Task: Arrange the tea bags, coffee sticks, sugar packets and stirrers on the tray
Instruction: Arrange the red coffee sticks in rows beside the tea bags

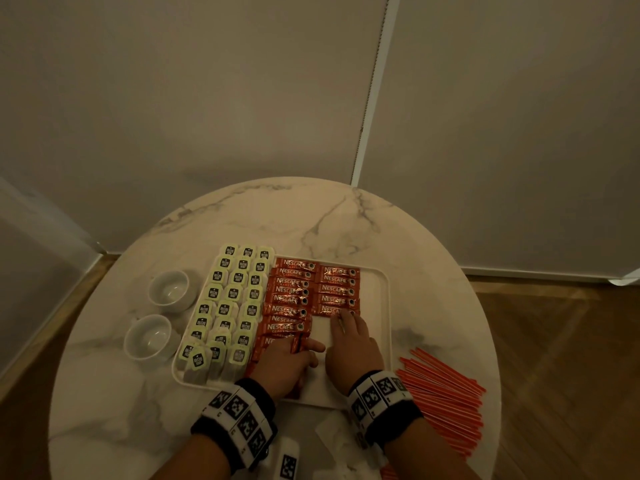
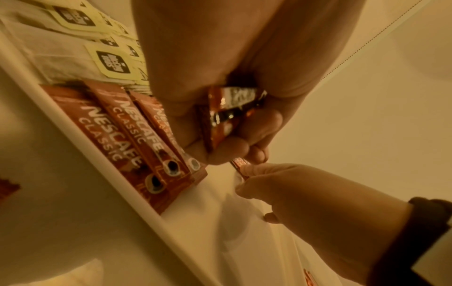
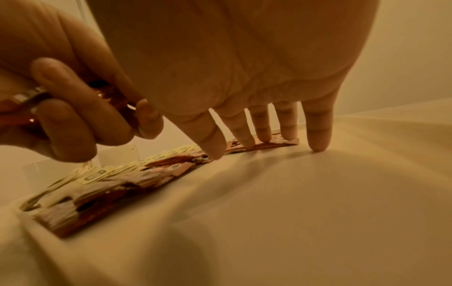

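A white tray on a round marble table holds three columns of pale tea bags and two columns of red coffee sticks. My left hand grips a small bundle of coffee sticks over the tray's near middle. My right hand lies flat with straight fingers, their tips pressing on the nearest stick of the right column. Orange stirrers lie in a pile on the table right of the tray. The tray's right part is bare.
Two white cups stand left of the tray. Pale packets lie on the table at the near edge between my forearms. The back of the table is bare marble, with a wall close behind it.
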Demonstrator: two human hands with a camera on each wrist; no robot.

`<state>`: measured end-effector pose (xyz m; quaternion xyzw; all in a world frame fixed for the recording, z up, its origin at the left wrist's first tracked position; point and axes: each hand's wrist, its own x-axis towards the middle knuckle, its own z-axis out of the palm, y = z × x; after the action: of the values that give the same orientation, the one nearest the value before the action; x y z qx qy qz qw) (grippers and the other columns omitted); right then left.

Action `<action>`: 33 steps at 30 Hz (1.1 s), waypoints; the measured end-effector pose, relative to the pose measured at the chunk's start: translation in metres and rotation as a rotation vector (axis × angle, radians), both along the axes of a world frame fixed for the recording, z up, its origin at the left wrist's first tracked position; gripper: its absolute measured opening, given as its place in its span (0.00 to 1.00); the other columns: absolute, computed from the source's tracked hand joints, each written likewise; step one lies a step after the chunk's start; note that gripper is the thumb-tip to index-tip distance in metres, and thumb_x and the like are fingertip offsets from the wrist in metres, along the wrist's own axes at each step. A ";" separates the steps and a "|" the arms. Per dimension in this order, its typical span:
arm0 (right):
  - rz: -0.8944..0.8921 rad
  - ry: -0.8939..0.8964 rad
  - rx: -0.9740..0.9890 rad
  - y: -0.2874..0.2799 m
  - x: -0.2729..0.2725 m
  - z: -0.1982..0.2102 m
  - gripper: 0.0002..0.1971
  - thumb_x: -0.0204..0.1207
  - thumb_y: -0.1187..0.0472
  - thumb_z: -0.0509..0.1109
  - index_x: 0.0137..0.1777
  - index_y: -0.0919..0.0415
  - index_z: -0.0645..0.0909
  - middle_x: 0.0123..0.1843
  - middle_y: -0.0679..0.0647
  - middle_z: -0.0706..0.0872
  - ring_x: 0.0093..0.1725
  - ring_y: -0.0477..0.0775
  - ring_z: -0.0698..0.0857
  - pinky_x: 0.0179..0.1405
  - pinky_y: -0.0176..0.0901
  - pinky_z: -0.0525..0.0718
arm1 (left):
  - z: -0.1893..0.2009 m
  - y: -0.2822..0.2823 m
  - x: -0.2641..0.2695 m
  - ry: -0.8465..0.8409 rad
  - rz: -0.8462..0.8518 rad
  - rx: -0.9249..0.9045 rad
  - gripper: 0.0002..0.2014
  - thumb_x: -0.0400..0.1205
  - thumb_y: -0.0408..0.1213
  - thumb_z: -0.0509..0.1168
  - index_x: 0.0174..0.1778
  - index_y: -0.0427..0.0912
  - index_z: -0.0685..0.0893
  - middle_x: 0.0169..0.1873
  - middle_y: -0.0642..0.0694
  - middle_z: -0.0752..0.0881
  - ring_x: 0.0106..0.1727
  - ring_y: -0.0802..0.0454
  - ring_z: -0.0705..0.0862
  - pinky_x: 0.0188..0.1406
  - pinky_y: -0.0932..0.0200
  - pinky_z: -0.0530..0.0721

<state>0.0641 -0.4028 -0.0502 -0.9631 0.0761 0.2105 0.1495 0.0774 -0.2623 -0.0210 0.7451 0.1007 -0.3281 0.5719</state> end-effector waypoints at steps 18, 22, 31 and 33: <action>-0.291 -0.068 0.919 0.006 -0.016 0.039 0.04 0.79 0.59 0.69 0.51 0.52 0.82 0.42 0.46 0.87 0.38 0.36 0.84 0.34 0.25 0.76 | 0.022 -0.007 0.010 0.240 0.384 -0.729 0.20 0.76 0.40 0.64 0.60 0.33 0.86 0.59 0.41 0.88 0.55 0.49 0.89 0.46 0.50 0.88; -0.368 -0.104 1.025 0.001 -0.018 0.041 0.05 0.76 0.67 0.69 0.41 0.57 0.81 0.34 0.48 0.84 0.33 0.41 0.82 0.30 0.30 0.77 | 0.020 -0.007 0.010 0.255 0.373 -0.707 0.17 0.84 0.38 0.58 0.65 0.37 0.83 0.64 0.39 0.85 0.65 0.46 0.83 0.62 0.40 0.81; -0.422 -0.124 0.955 -0.004 -0.018 0.040 0.05 0.75 0.65 0.73 0.50 0.63 0.83 0.39 0.57 0.87 0.33 0.52 0.85 0.32 0.43 0.85 | 0.018 -0.007 0.004 0.227 0.287 -0.643 0.18 0.87 0.37 0.55 0.62 0.29 0.83 0.61 0.27 0.83 0.60 0.29 0.83 0.51 0.37 0.84; -0.407 -0.085 0.952 -0.004 -0.018 0.041 0.04 0.76 0.65 0.72 0.49 0.61 0.84 0.37 0.54 0.86 0.31 0.52 0.85 0.30 0.42 0.86 | 0.016 -0.007 0.004 0.227 0.241 -0.646 0.17 0.87 0.37 0.55 0.65 0.31 0.82 0.62 0.29 0.84 0.63 0.29 0.82 0.50 0.38 0.85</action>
<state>0.0460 -0.4066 -0.0094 -0.7618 0.1517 0.1490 0.6120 0.0813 -0.2689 -0.0050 0.4676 0.1419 -0.3538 0.7975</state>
